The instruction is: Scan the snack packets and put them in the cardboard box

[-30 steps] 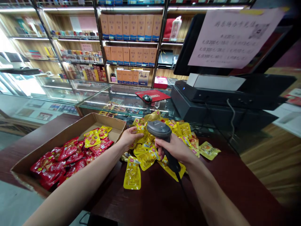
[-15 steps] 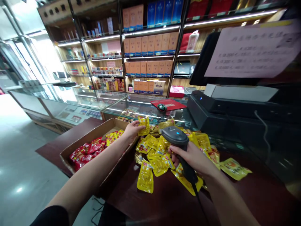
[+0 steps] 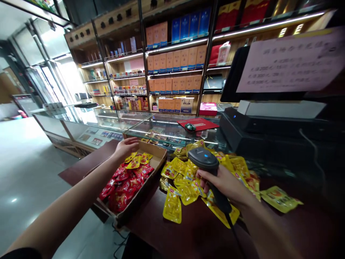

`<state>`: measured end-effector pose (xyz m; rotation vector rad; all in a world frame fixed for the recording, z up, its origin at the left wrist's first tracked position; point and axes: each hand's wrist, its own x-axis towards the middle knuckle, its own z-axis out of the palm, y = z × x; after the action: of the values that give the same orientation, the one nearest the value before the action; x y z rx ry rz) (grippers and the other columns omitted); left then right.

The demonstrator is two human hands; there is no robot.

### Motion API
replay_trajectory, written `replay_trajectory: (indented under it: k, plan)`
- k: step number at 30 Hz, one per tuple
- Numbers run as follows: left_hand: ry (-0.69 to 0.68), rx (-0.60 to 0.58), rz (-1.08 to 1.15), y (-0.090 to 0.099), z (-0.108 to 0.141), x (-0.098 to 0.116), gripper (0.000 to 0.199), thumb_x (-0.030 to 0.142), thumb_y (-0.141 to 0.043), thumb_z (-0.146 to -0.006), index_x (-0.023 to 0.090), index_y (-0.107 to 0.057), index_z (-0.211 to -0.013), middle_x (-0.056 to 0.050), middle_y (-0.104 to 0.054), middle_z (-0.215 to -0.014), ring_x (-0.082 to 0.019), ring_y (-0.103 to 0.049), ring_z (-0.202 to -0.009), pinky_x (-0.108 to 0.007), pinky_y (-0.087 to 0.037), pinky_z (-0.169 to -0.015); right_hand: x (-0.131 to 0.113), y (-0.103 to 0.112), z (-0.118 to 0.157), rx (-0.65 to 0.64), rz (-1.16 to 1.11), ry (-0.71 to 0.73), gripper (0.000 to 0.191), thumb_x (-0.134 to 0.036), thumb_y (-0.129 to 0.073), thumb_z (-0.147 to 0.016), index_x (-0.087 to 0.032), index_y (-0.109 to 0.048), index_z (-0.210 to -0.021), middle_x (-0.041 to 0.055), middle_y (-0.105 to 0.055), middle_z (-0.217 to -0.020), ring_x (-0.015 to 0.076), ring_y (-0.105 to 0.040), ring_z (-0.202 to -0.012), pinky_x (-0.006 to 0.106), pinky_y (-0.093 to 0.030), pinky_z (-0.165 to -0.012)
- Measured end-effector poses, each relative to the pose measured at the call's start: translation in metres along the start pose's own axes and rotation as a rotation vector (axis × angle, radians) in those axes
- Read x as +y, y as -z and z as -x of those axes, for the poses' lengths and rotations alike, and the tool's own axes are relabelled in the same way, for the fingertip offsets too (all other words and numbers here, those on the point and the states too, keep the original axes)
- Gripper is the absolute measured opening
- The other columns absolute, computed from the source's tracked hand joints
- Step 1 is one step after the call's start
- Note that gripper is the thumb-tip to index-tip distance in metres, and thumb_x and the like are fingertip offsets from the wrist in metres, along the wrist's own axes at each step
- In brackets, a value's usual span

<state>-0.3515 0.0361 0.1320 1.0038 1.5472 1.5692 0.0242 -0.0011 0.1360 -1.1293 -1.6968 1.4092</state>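
Note:
My right hand [image 3: 219, 180] is wrapped round the handle of a dark grey barcode scanner [image 3: 204, 158], its head facing left. The scanner is held over a pile of yellow snack packets [image 3: 185, 180] on the dark red tabletop. My left hand [image 3: 126, 146] is above the far left edge of a cardboard box [image 3: 159, 151], fingers stretched out, with no packet visible in it. Inside the box lie red snack packets [image 3: 129, 185], with several yellow packets [image 3: 137, 160] on top of them toward the back. My left forearm hides part of the box's left side.
Behind the pile stands a glass display counter [image 3: 161, 122] with a red mat [image 3: 201, 124] and a mouse [image 3: 190, 127]. A dark monitor with a paper notice [image 3: 285, 64] rises at the right. One yellow-green packet [image 3: 281, 198] lies apart at the right. The scanner's cable runs down toward me.
My left hand has moved left from the pile to above the box, and the yellow packet it held is no longer in it. My right hand still grips the scanner. The view has shifted left.

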Motion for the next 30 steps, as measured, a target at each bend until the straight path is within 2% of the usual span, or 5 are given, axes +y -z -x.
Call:
replay_trajectory:
  k: [7, 16, 20, 23, 30]
  plan:
    - [-0.022, -0.245, -0.005, -0.079, 0.017, -0.021, 0.062, 0.038, -0.089, -0.052, 0.014, -0.073, -0.107, -0.014, -0.073, -0.108, -0.023, -0.068, -0.096, -0.029, -0.053, -0.076, -0.002, 0.008, 0.0, 0.028, -0.016, 0.007, 0.032, -0.046, -0.07, -0.072, -0.017, -0.057, -0.079, -0.0002, -0.065, -0.058, 0.0145, -0.063, -0.046, 0.028, -0.052, -0.048]
    - [-0.001, -0.564, 0.066, -0.177, 0.053, -0.049, 0.049, 0.031, -0.088, -0.055, 0.015, -0.073, -0.099, -0.011, -0.075, -0.101, -0.023, -0.07, -0.093, -0.036, -0.054, -0.088, -0.006, 0.02, 0.003, 0.099, -0.046, 0.015, 0.023, -0.038, -0.069, -0.074, -0.017, -0.059, -0.077, -0.0004, -0.065, -0.055, 0.0135, -0.063, -0.044, 0.025, -0.051, -0.046]
    - [-0.009, -0.75, -0.053, -0.188, 0.066, -0.084, 0.045, 0.032, -0.083, -0.061, 0.014, -0.071, -0.1, -0.011, -0.075, -0.099, -0.022, -0.07, -0.089, -0.036, -0.054, -0.086, -0.004, 0.023, 0.001, 0.093, -0.041, 0.018, 0.021, -0.036, -0.067, -0.077, -0.016, -0.06, -0.076, 0.0002, -0.065, -0.055, 0.0132, -0.063, -0.044, 0.024, -0.05, -0.046]
    - [-0.134, -0.776, -0.302, -0.185, 0.076, -0.105, 0.04, 0.033, -0.079, -0.066, 0.016, -0.072, -0.102, -0.01, -0.075, -0.096, -0.023, -0.069, -0.088, -0.034, -0.054, -0.081, 0.0, 0.029, 0.0, 0.106, -0.029, 0.009, 0.022, -0.036, -0.067, -0.078, -0.016, -0.061, -0.075, 0.0011, -0.066, -0.056, 0.0132, -0.064, -0.045, 0.023, -0.049, -0.046]
    - [-0.369, -0.804, -0.592, -0.181, 0.099, -0.111, 0.059, 0.033, -0.081, -0.061, 0.024, -0.067, -0.118, -0.009, -0.072, -0.107, -0.028, -0.066, -0.098, -0.034, -0.048, -0.086, -0.002, 0.051, 0.006, 0.268, -0.082, -0.003, 0.024, -0.039, -0.071, -0.076, -0.017, -0.061, -0.077, 0.0006, -0.065, -0.059, 0.0132, -0.062, -0.047, 0.025, -0.052, -0.047]
